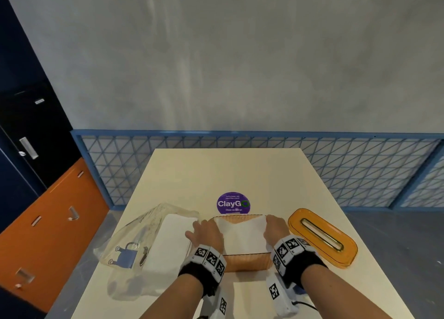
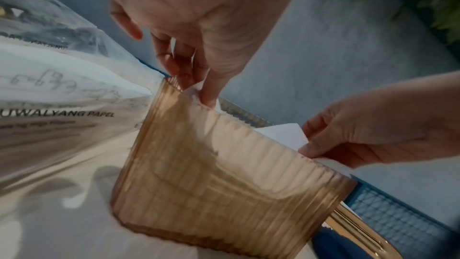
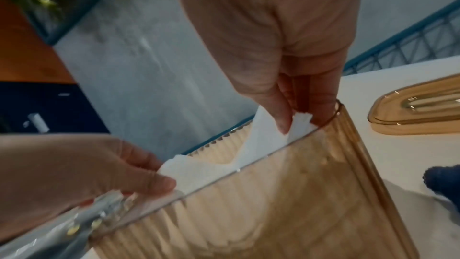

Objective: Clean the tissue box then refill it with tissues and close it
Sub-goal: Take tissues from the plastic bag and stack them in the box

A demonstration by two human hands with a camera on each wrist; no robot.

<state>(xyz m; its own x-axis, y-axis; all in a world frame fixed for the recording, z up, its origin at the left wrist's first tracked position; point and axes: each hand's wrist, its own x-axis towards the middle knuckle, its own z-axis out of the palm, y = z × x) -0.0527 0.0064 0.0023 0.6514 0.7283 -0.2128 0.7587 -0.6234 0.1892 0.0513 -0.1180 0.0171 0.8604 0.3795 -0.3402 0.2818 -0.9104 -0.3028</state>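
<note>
Our left hand [image 1: 204, 232] pinching one corner of the white tissues [image 1: 241, 234], our right hand [image 1: 276, 227] pinching the other, stack sagging into the open amber tissue box [image 1: 245, 262] mid-surface [image 1: 240, 174], its floor hidden, lid [image 1: 322, 237] lying right, refill bag [image 1: 144, 242] left, print too blurred to read.

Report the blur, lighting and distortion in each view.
Head view: evenly lit, wide-angle bending of the table edges, sharp. Left wrist view: dim, tissue pack lettering smeared, amber tissue box ribs soft. Right wrist view: dim, lid fairly crisp, left hand blurred.
</note>
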